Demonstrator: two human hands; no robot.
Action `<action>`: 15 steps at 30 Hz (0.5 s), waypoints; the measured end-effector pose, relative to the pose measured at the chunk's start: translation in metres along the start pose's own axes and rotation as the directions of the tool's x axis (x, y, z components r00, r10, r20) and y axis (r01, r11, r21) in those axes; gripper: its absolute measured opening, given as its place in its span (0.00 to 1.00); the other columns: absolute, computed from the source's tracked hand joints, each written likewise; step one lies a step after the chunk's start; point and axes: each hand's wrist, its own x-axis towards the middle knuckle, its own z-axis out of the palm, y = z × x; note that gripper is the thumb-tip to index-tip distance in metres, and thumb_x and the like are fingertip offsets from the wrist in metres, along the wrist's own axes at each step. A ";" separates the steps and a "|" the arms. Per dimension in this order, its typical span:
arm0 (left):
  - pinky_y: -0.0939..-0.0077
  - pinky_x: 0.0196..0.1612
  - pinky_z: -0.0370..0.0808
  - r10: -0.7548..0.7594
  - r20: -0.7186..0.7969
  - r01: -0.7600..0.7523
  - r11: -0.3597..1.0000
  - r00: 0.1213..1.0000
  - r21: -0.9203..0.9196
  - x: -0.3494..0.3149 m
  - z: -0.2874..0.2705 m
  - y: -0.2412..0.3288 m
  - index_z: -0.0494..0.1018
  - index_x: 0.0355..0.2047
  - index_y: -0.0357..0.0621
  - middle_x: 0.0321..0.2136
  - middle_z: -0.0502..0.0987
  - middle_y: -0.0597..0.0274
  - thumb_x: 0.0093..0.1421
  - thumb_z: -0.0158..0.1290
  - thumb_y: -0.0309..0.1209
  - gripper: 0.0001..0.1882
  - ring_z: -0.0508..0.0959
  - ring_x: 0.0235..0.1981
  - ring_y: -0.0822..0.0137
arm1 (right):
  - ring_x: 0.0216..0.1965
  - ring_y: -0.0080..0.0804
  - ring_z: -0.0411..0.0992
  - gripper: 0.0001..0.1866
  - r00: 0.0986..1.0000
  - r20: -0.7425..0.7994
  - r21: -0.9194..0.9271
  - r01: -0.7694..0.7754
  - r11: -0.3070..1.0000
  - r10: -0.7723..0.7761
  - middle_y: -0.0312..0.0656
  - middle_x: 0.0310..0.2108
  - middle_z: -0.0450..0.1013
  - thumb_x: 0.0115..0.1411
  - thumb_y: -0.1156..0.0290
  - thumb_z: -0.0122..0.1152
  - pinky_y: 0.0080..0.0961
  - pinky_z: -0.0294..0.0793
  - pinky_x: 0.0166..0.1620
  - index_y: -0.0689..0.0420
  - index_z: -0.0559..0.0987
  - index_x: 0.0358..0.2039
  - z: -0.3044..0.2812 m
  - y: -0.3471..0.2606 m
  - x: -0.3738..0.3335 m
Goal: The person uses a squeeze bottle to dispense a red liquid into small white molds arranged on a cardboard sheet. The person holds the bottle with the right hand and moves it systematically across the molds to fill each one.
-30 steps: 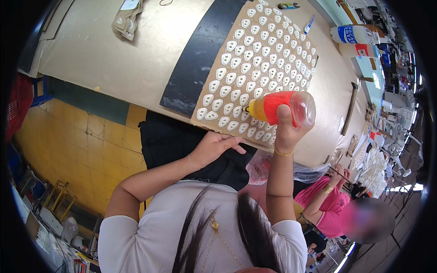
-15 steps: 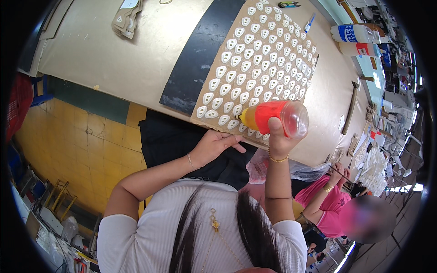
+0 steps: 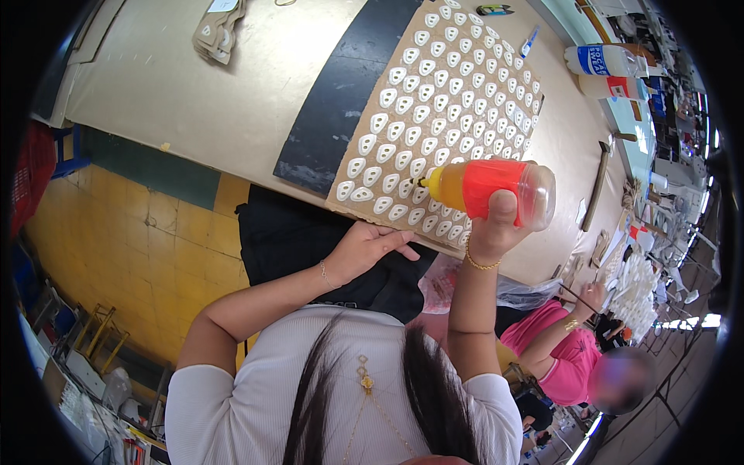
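My right hand is closed around a clear squeeze bottle with a red band, a yellow neck and a dark nozzle. The bottle lies almost sideways, its nozzle pointing left over the near rows of small white rounded pieces. Whether the tip touches a piece I cannot tell. These two-holed pieces sit in rows on a brown board. My left hand holds nothing; its fingers are partly stretched out by the board's near edge.
Left of the board lies a dark sheet on the beige table. Stacked brown cut-outs lie at the far left. A hammer, a blue pen and bottles are to the right. A co-worker in pink sits nearby.
The bottle has moved right and slightly away from me in my right hand, its nozzle moving off the earlier spot. My left hand stays put. The co-worker's hand has shifted.
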 end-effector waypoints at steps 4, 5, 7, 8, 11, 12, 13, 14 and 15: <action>0.76 0.42 0.72 -0.011 0.005 0.011 1.000 1.000 0.025 0.000 -0.001 0.000 0.68 0.43 0.33 0.36 0.74 0.56 0.60 0.45 0.26 0.12 0.77 0.34 0.65 | 0.28 0.24 0.69 0.25 0.997 0.016 -0.014 -0.079 0.997 0.079 0.38 0.27 0.71 0.42 0.59 0.70 0.20 0.69 0.34 0.64 0.72 0.33 -0.007 0.004 -0.012; 0.76 0.42 0.72 -0.012 0.005 0.012 0.999 1.000 0.035 0.000 -0.002 -0.001 0.68 0.43 0.33 0.36 0.74 0.56 0.60 0.45 0.26 0.12 0.77 0.34 0.65 | 0.28 0.24 0.69 0.24 0.995 0.044 -0.029 -0.092 0.995 0.094 0.38 0.27 0.71 0.42 0.60 0.70 0.20 0.69 0.34 0.64 0.72 0.33 -0.008 0.004 -0.014; 0.76 0.42 0.72 -0.001 0.015 0.001 1.000 1.000 0.030 0.000 0.000 0.002 0.68 0.43 0.33 0.36 0.74 0.56 0.60 0.45 0.26 0.12 0.77 0.34 0.65 | 0.28 0.24 0.69 0.23 0.987 0.096 -0.061 -0.120 0.991 0.126 0.38 0.27 0.71 0.42 0.61 0.71 0.20 0.69 0.33 0.64 0.72 0.32 -0.010 0.004 -0.017; 0.76 0.41 0.72 0.004 0.020 -0.005 1.000 1.000 0.027 0.000 0.000 0.003 0.68 0.43 0.33 0.36 0.74 0.56 0.60 0.45 0.26 0.12 0.77 0.34 0.65 | 0.28 0.23 0.69 0.23 0.986 0.087 -0.056 -0.136 0.989 0.141 0.38 0.27 0.71 0.42 0.62 0.71 0.20 0.69 0.33 0.64 0.73 0.32 -0.009 0.005 -0.019; 0.76 0.42 0.72 0.005 0.013 -0.005 1.000 1.000 0.000 0.000 0.002 0.003 0.68 0.42 0.33 0.37 0.74 0.55 0.60 0.45 0.26 0.12 0.77 0.34 0.65 | 0.27 0.23 0.69 0.22 0.986 0.075 -0.057 -0.147 0.987 0.151 0.38 0.26 0.71 0.42 0.63 0.71 0.20 0.69 0.33 0.64 0.73 0.32 -0.004 0.004 -0.021; 0.76 0.42 0.72 0.006 0.010 -0.006 1.000 1.000 0.002 0.000 0.001 0.003 0.69 0.42 0.33 0.36 0.74 0.55 0.60 0.45 0.26 0.12 0.77 0.34 0.65 | 0.27 0.23 0.69 0.22 0.987 0.083 -0.063 -0.130 0.989 0.135 0.38 0.26 0.71 0.42 0.64 0.71 0.20 0.69 0.33 0.64 0.73 0.32 -0.004 0.004 -0.020; 0.76 0.42 0.72 0.006 0.007 -0.006 1.000 1.000 0.005 0.000 0.001 0.002 0.69 0.42 0.33 0.36 0.74 0.55 0.60 0.45 0.26 0.12 0.77 0.34 0.65 | 0.27 0.23 0.69 0.22 0.989 0.090 -0.069 -0.113 0.991 0.119 0.38 0.26 0.71 0.41 0.64 0.71 0.20 0.69 0.33 0.64 0.73 0.32 -0.004 0.005 -0.019; 0.76 0.42 0.72 0.006 0.004 -0.006 1.000 1.000 0.007 0.000 0.001 0.002 0.69 0.42 0.33 0.36 0.74 0.55 0.60 0.45 0.26 0.12 0.77 0.34 0.65 | 0.27 0.23 0.69 0.22 0.989 0.088 -0.073 -0.114 0.991 0.120 0.37 0.26 0.71 0.41 0.64 0.71 0.20 0.69 0.33 0.64 0.73 0.32 -0.004 0.005 -0.019; 0.76 0.41 0.72 0.008 0.005 -0.008 1.000 1.000 0.019 0.000 0.001 0.003 0.69 0.42 0.33 0.36 0.74 0.55 0.60 0.45 0.26 0.12 0.77 0.34 0.65 | 0.27 0.23 0.69 0.21 0.989 0.086 -0.080 -0.115 0.990 0.122 0.37 0.26 0.71 0.41 0.64 0.71 0.20 0.69 0.33 0.64 0.73 0.32 -0.006 0.005 -0.018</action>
